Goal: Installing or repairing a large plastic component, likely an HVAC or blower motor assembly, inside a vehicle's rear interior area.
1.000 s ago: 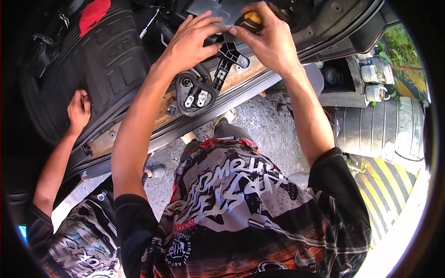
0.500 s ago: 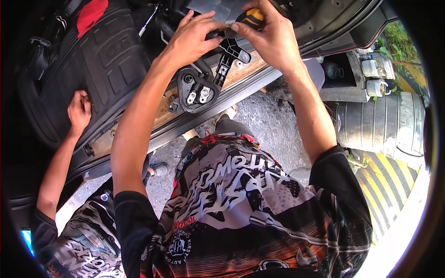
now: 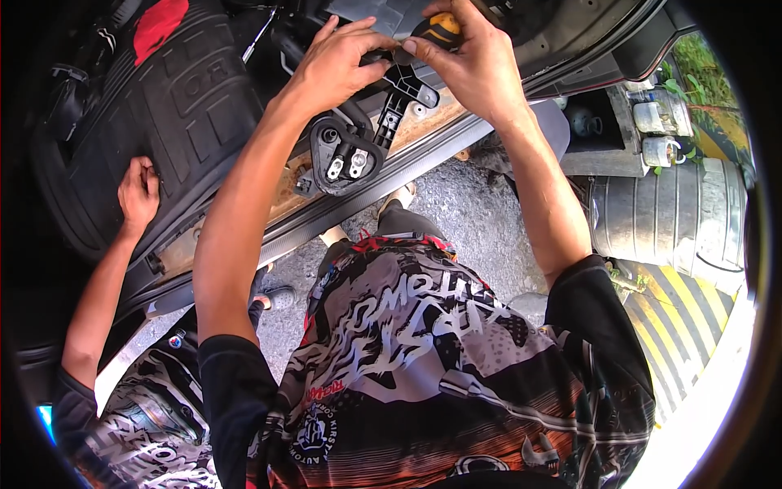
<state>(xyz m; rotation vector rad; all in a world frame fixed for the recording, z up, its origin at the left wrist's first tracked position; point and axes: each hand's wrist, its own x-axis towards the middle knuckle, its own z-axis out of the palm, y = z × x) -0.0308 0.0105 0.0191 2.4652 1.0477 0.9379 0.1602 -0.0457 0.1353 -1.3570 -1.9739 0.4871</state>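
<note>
My left hand (image 3: 342, 65) is closed by thumb and forefinger on the upper end of a black plastic bracket (image 3: 393, 114), its other fingers stretched out. Opposite it, my right hand (image 3: 476, 61) curls around a rounded yellow-and-black thing (image 3: 445, 29), whose exact kind is unclear. The right thumb tip meets the left fingertips over a small dark piece at the bracket's top; fingers partly hide that piece. Below my left hand, a black housing with two metal fittings (image 3: 346, 159) sits at the rusty front edge of the vehicle bay (image 3: 281, 196).
A large black ribbed cover (image 3: 195, 90) fills the left, with a red cloth (image 3: 160, 31) on it. A co-worker's hand (image 3: 138, 194) lies at its near edge. Right of me are a grey drum (image 3: 664, 212) and a box (image 3: 603, 155) with white cups (image 3: 660, 151).
My hands stay almost in place, with only a slight shift of the fingers. The whole view has moved a little; the co-worker's hand keeps its spot.
</note>
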